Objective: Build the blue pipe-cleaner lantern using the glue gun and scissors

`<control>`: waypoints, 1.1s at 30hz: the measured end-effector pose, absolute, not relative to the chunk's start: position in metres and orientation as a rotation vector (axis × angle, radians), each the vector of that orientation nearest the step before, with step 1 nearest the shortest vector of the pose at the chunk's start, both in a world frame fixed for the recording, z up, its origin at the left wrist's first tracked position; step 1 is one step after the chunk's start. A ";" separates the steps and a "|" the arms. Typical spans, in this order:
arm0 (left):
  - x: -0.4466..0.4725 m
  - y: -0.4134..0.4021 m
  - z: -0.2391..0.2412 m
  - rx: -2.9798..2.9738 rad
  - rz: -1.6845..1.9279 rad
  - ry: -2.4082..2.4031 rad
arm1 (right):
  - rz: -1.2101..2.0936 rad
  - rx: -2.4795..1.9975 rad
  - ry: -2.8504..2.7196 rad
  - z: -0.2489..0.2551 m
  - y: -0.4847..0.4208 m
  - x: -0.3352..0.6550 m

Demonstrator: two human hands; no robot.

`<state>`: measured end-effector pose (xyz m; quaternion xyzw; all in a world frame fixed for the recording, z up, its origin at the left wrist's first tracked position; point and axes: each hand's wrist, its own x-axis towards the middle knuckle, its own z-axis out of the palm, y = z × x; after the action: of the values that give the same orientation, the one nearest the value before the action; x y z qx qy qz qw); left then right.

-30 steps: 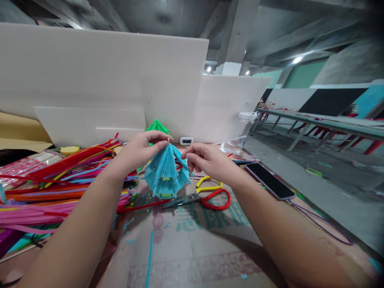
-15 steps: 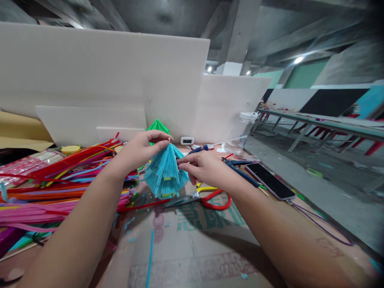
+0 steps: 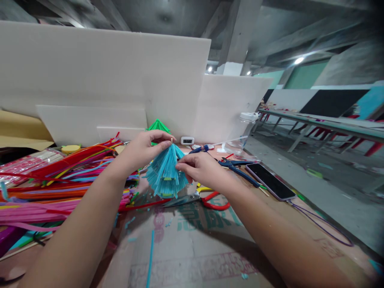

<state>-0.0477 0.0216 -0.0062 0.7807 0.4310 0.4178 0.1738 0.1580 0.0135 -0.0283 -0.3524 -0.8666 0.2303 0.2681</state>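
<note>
A layered blue tree-shaped cone of pipe cleaners (image 3: 164, 172) hangs just over the cardboard, with light green bits showing between its tiers. My left hand (image 3: 147, 149) pinches the thin stick at its tip. At the cone's right side, my right hand (image 3: 200, 168) has thumb and forefinger pressed together on one of the blue strands. Behind my left hand a green cone of the same kind (image 3: 158, 125) is partly hidden. Below the right hand lie scissors (image 3: 216, 202) with red and yellow handles, their blades towards the blue cone.
Bundles of coloured pipe cleaners (image 3: 36, 208) cover the left side. A phone (image 3: 271, 182), blue-handled pliers (image 3: 240, 172) and a clear bottle (image 3: 241, 134) stand or lie at right. Against the white boards (image 3: 105, 76) sits a small digital display (image 3: 187, 140). A blue strand (image 3: 150, 256) lies in front.
The blue cone and my left hand have shifted slightly to the right. My right hand's fingers have drawn together into a pinch at the cone's side.
</note>
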 end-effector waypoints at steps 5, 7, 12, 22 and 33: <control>-0.048 0.021 -0.006 2.219 1.186 1.223 | 0.529 -0.956 -2.340 -0.025 0.011 0.161; -0.048 0.021 -0.006 2.204 1.188 1.236 | 0.497 -0.977 -2.318 -0.021 0.009 0.164; -0.048 0.016 -0.002 2.211 1.170 1.289 | 0.502 -1.039 -2.205 -0.011 0.008 0.172; -0.046 0.017 -0.002 2.260 1.155 1.317 | 0.583 -0.801 -2.160 -0.020 0.009 0.167; -0.046 0.017 -0.003 2.245 1.181 1.261 | 0.548 -0.899 -2.221 -0.021 0.010 0.167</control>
<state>-0.0456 0.0169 -0.0029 0.7831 0.4398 0.4120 0.1535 0.1671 0.0100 -0.0206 -0.3445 -0.8513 0.2100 0.3354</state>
